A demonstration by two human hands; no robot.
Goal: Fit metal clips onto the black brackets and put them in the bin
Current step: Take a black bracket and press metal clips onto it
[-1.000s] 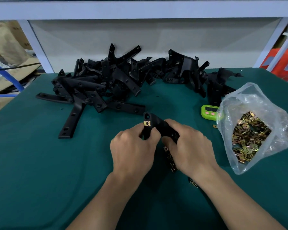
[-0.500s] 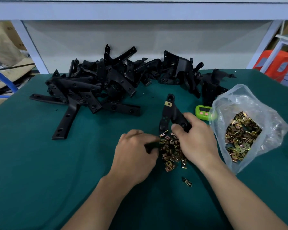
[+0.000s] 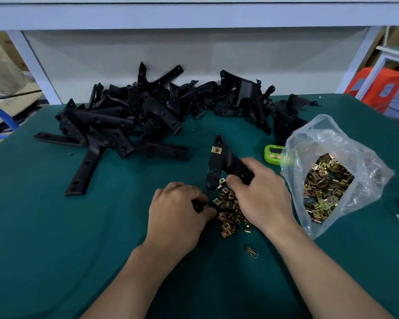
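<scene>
Green table (image 3: 55, 226): black bracket (image 3: 219, 162) (brass-clipped)

Green-covered tabletop (image 3: 44, 226). Along its far edge, a tangled heap of black brackets (image 3: 129, 120), some stacked, a few flat on the cloth. At centre, a loose pile of brass-coloured metal clips (image 3: 228, 210). To the right, a clear plastic bag (image 3: 346, 143) holding more clips, with a lime-green timer (image 3: 273, 153) touching its left side. Near the front, one dark clip (image 3: 251, 250) lying apart.
</scene>
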